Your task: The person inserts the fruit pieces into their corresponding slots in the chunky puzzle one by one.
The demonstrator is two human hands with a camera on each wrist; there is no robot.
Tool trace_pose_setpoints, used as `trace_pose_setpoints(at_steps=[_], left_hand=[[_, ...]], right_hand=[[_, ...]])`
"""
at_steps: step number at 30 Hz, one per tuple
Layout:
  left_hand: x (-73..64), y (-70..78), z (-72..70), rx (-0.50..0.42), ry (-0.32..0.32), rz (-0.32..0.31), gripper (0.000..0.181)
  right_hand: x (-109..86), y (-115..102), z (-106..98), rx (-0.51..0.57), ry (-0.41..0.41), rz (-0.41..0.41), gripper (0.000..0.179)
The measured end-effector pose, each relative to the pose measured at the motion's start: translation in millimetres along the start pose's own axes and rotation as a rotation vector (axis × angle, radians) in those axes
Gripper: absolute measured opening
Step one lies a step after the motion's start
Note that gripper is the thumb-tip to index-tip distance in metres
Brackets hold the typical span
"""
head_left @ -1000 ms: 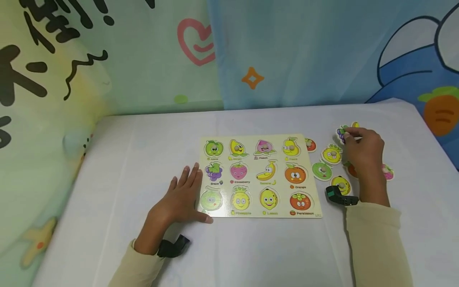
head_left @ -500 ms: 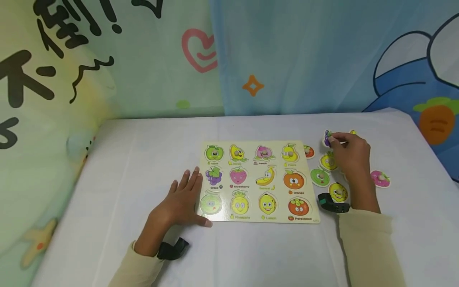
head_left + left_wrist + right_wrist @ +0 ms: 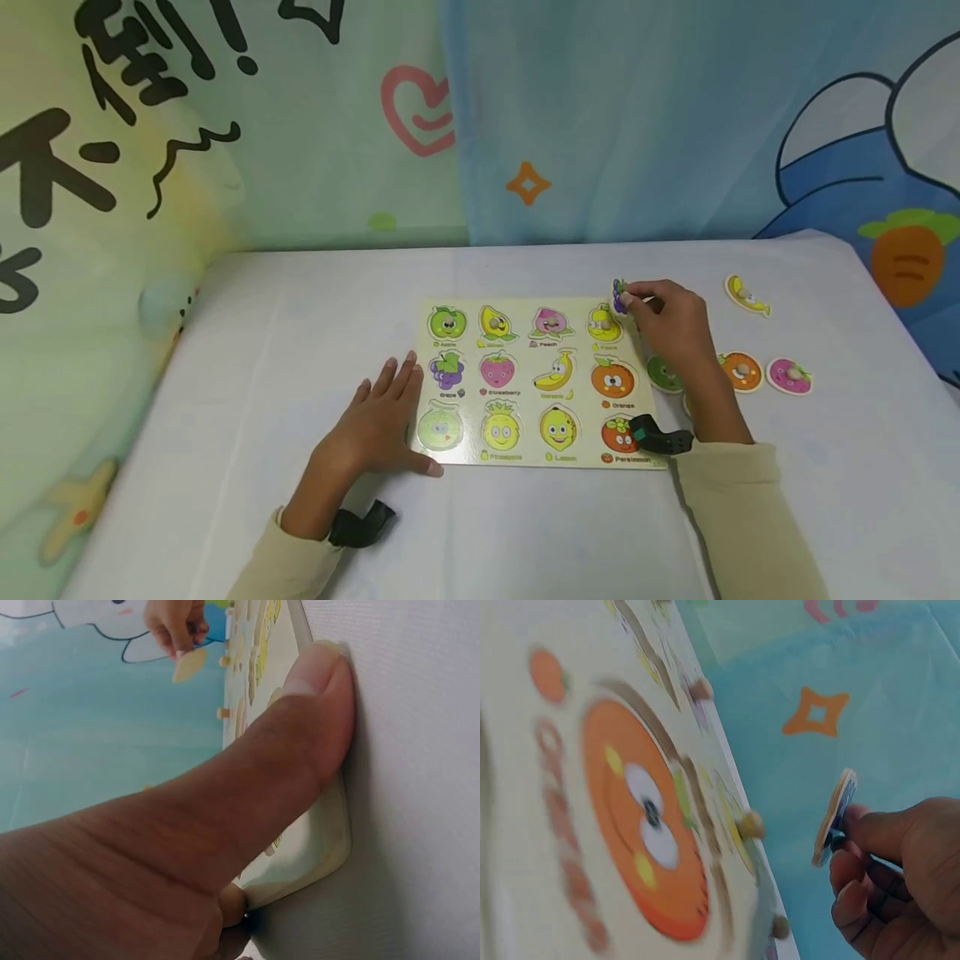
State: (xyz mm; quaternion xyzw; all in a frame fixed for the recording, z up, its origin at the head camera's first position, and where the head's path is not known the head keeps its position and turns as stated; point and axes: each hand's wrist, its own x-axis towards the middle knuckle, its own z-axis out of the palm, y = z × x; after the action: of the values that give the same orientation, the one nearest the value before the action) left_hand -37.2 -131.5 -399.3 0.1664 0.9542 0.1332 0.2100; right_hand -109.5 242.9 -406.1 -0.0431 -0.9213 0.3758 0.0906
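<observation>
Two hands are at work, and the right hand (image 3: pixel 671 325) has the grape piece (image 3: pixel 618 297). It pinches the piece between thumb and finger. The grape piece sits at the tips of those fingers, on the left side of the hand. It is up in the air by the far right corner of the board (image 3: pixel 529 421), close to the pear (image 3: pixel 604 323).

The grape piece is small and thin, with purple grapes and a bit of green on top. From the right wrist it shows almost edge-on, with a pale edge like wood and its dark picture side turned to the fingers.

The left hand (image 3: pixel 371 425) grasps nothing. Its fingers are straight and touch the left edge of the board, and its thumb is at the near left corner.

The board is pale and shiny, with three rows of four fruits. Its grape picture (image 3: pixel 447 370) is in the middle row at the far left, close to the left fingers.

Right of the board, a banana piece (image 3: pixel 746 295) lies far back. An orange piece (image 3: pixel 741 372) and a pink piece (image 3: pixel 790 377) lie nearer, side by side. A green piece (image 3: pixel 663 374) is partly hidden by the right arm.
</observation>
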Motion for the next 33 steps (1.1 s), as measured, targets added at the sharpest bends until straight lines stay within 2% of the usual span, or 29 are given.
trace_pose_setpoints(at_steps=[5, 10, 19, 26, 33], left_hand=[[1.9, 0.1, 0.4, 0.009, 0.008, 0.007, 0.134], [4.7, 0.8, -0.6, 0.023, 0.004, 0.020, 0.133], [-0.5, 1.9, 3.1, -0.006, 0.014, 0.019, 0.131], [-1.0, -0.2, 6.5, -0.001, 0.012, 0.018, 0.131], [0.5, 1.4, 2.7, 0.007, 0.006, 0.013, 0.131]], right_hand=[[-6.6, -15, 10, 0.026, -0.063, -0.044, 0.029], [-12.5, -26, 22, 0.062, -0.136, -0.124, 0.025], [-21.6, -57, 60, 0.141, -0.244, -0.225, 0.015], [-24.3, -82, 78, 0.195, -0.277, -0.242, 0.014], [-22.9, -92, 90, 0.210, -0.341, -0.220, 0.013]])
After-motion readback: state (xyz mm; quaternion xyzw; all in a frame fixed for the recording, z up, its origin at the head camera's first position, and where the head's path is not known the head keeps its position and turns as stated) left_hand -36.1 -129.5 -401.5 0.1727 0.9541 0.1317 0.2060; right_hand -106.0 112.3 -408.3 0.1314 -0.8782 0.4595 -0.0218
